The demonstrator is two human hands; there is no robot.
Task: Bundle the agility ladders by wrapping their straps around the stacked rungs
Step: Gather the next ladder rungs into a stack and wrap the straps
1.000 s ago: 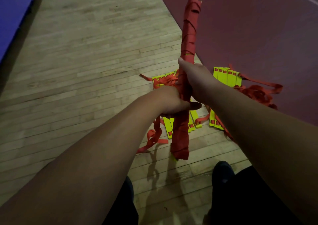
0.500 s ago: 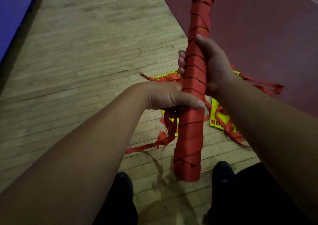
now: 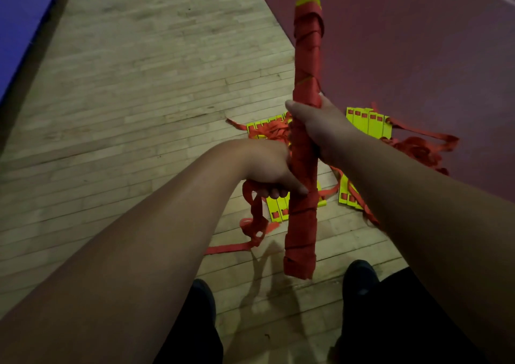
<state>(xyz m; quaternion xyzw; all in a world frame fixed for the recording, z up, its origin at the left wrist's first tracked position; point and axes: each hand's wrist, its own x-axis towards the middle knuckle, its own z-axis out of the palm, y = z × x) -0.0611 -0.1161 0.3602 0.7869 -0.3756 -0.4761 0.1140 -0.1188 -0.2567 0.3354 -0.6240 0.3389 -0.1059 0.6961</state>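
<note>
Wrapped bundle (image 3: 303,154): a long stack of rungs bound in red strap, held nearly upright in front of me and clear of the wood floor (image 3: 139,113). Yellow rung ends show at its top.
Bundle against my hands: it runs between them. My right hand is on its right side above the middle and my left hand is on its left side just below, so the two nearly touch.
Right hand (image 3: 320,124): clenched around the bundle from the right, with the thumb up along the front edge and the forearm reaching in from the lower right.
Left hand (image 3: 267,166): grasping the bundle from the left with the thumb laid across its front and the fingers curled underneath. A loose strap (image 3: 255,210) comes out from under those fingers.
Loose strap: it hangs in loops from my left hand down to the floor, left of the bundle's lower end.
Behind the bundle: unwrapped yellow rungs (image 3: 367,120) and tangled red straps (image 3: 415,152) lie on the floor at the edge of the dark red mat (image 3: 418,57).
My shoes (image 3: 359,274): on the floor either side of the bundle's lower end.
</note>
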